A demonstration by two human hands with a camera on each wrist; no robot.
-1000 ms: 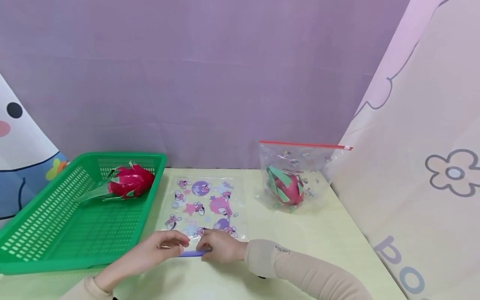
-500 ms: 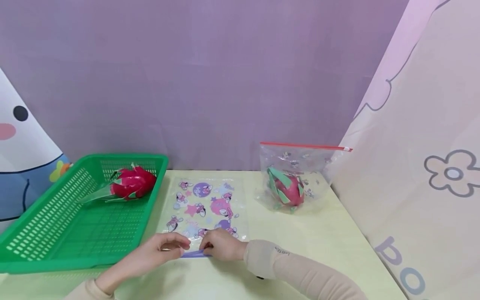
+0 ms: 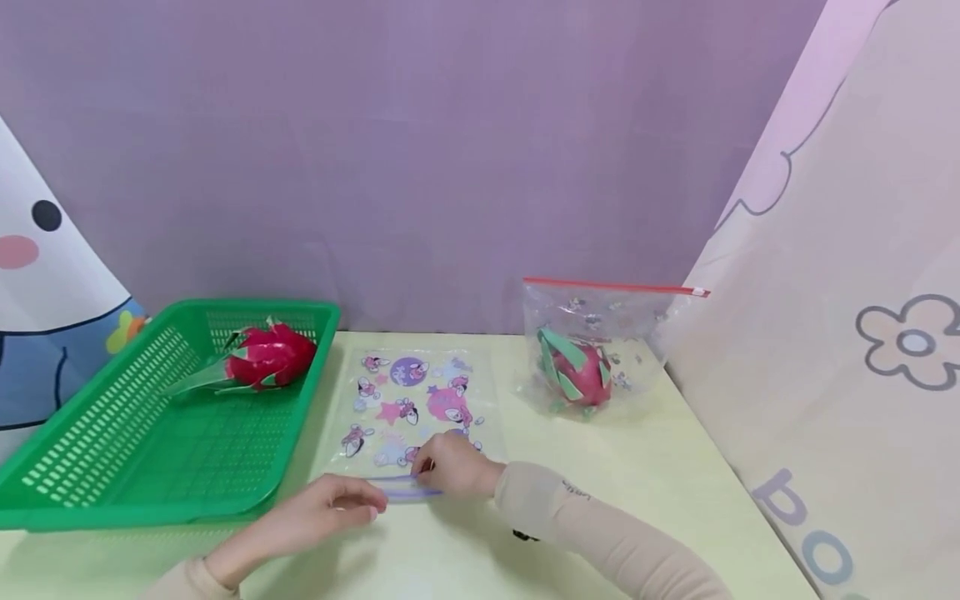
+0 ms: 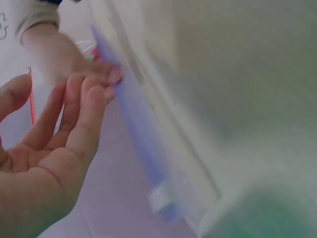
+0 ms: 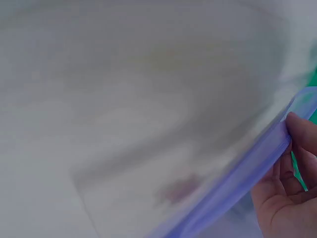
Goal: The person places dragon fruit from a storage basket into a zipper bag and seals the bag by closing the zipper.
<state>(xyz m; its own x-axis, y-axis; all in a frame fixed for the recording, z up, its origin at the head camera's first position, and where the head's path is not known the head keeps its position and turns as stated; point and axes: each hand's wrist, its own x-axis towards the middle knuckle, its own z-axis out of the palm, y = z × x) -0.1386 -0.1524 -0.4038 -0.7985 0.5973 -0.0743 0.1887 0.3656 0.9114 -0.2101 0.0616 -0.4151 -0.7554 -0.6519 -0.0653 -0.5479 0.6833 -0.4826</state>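
Observation:
A clear zip bag (image 3: pixel 408 417) with pink and purple cartoon prints lies flat on the table. At its near end, the two purple zip strips (image 3: pixel 408 493) stand slightly apart. My right hand (image 3: pixel 453 467) pinches one strip between thumb and fingers, as the right wrist view shows the purple strip (image 5: pixel 247 171) bent in its grasp. Beside the strip's left end is my left hand (image 3: pixel 318 512), fingers loosely curved and holding nothing. In the left wrist view a white slider (image 4: pixel 162 197) sits near one end of the purple strip.
A green plastic basket (image 3: pixel 247 502) at left holds a red dragon fruit (image 3: pixel 273 357) with green tips. At back right, a clear bag with a red zip (image 3: pixel 615 287) stands upright with another dragon fruit (image 3: pixel 588 379) inside. A purple cloth (image 3: pixel 420 167) hangs behind the table.
My right hand has moved slightly away from me, and the purple strips have come apart into two lines. My left hand has shifted slightly right, its fingers still loose.

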